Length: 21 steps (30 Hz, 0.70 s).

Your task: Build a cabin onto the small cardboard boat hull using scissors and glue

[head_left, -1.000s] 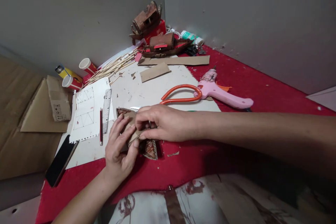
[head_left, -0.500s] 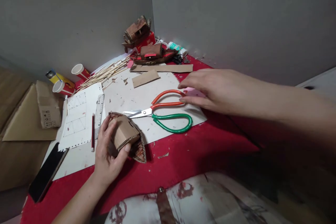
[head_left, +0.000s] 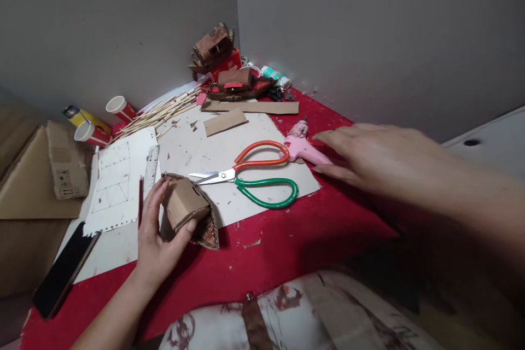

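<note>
Two hands worked: the left hand (head_left: 158, 240) cupped a light, crushable cardboard boat model (head_left: 188, 210), best gripped by its sides. The right hand (head_left: 369, 158) hovered, fingers spread, over the pink glue gun (head_left: 301, 147).

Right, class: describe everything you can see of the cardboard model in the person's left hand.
The cardboard model is a small boat-like piece of brown corrugated card: a boxy folded cabin set in a curved, darker hull with a reddish-brown sheen. It rests tilted at the edge of the white sheet, over the red table cover. The left hand grips it, thumb on the cabin.
</note>
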Tool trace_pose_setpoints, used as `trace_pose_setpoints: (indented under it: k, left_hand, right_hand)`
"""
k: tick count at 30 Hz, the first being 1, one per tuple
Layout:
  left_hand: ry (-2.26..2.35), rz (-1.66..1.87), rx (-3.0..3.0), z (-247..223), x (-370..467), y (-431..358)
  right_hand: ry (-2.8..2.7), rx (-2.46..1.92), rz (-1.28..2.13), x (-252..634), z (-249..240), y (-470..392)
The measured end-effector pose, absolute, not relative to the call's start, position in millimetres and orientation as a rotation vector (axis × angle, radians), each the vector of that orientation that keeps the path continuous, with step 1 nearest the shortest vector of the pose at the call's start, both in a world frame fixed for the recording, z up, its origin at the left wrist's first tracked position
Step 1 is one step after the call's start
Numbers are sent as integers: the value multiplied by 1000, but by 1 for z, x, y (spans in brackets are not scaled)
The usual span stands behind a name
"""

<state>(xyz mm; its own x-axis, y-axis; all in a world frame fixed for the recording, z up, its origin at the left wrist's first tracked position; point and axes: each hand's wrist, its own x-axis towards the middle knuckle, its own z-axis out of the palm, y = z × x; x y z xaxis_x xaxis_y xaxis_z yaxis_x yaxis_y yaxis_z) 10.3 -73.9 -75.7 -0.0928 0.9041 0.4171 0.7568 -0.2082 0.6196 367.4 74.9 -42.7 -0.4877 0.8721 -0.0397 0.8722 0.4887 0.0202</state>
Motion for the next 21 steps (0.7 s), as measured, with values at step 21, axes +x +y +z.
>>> trace_pose_setpoints:
  k: [21]
  left_hand:
    - [1807, 1158, 1921, -79, 1, -77]
  right_hand:
    - [2815, 2461, -846, 404, -53, 66]
